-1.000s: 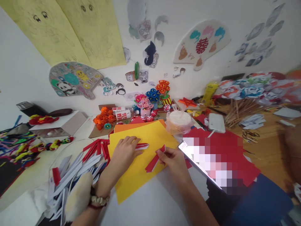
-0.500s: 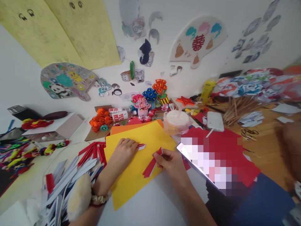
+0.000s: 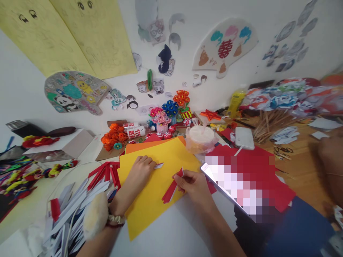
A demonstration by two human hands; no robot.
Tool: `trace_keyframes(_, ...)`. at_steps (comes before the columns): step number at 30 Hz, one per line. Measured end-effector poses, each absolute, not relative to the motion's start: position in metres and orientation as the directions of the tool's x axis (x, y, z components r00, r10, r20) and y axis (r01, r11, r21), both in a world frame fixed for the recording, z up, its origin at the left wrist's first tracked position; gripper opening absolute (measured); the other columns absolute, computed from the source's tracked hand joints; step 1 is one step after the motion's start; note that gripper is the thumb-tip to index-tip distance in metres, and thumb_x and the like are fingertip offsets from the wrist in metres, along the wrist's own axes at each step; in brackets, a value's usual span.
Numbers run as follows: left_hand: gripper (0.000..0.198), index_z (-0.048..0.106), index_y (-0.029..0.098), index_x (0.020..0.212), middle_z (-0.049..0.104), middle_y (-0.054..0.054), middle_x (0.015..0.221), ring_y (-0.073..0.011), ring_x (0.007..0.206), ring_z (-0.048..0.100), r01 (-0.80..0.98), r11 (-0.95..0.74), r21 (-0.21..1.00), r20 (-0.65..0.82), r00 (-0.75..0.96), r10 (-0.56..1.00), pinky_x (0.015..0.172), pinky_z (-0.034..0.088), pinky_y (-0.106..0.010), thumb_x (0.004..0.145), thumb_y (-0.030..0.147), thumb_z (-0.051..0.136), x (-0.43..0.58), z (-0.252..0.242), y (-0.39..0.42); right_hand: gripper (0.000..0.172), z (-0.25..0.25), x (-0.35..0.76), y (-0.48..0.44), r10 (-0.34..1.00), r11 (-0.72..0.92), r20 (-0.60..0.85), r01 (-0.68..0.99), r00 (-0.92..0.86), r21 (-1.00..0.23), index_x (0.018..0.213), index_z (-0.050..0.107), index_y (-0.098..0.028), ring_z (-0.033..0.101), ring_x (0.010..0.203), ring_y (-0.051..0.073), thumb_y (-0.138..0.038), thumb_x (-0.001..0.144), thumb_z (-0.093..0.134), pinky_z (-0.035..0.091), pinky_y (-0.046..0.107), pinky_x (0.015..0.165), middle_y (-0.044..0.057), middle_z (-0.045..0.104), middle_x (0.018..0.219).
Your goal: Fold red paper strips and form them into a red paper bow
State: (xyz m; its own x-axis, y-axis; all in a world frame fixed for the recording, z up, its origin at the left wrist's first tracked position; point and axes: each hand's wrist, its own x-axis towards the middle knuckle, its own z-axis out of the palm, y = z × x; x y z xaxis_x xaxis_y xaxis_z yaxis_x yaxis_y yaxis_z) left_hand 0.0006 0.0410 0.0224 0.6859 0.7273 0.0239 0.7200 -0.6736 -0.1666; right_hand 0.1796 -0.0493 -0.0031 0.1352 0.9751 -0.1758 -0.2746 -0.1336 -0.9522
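Observation:
My right hand (image 3: 193,185) pinches a folded red-and-white paper strip (image 3: 171,190) between thumb and fingers. The strip slants over yellow paper (image 3: 160,150), its lower end toward me. To its left, my left hand (image 3: 142,168) is closed, its fingers curled over a smaller folded paper piece (image 3: 159,165) with red and white sides. Only the tip of that piece sticks out beyond the fingers. A scrunchie (image 3: 117,219) and a fluffy cream pompom (image 3: 95,216) are at my left wrist. The hands are apart.
Folded white strips (image 3: 77,203) and red strips (image 3: 103,174) pile up on the left. A phone (image 3: 227,189) lies right of my hand, by red paper (image 3: 257,160). A bagged cup (image 3: 200,137) stands behind. At right, another person's arm (image 3: 332,167) shows.
The small piece shows a little less beyond my left fingers, and its tip sits slightly farther left. The right hand keeps its pinch on the strip, almost still.

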Motion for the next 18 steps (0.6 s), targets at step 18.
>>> trace_keyframes(18, 0.017, 0.062, 0.017, 0.072, 0.054, -0.001, 0.063, -0.0139, 0.062, 0.048, 0.713, -0.669, 0.212, 0.607, 0.440, 0.661, 0.057, 0.036, -0.027, 0.087, 0.017, 0.054, 0.050, 0.038, -0.048, 0.015, 0.004, 0.177, -0.054, 0.957, -0.038, -0.133, -0.341, 0.259, -0.939, 0.064, 0.069, -0.016, 0.049, 0.052, 0.011, -0.031, 0.064, 0.072, 0.038, 0.024, 0.051, 0.000, 0.058, 0.055)
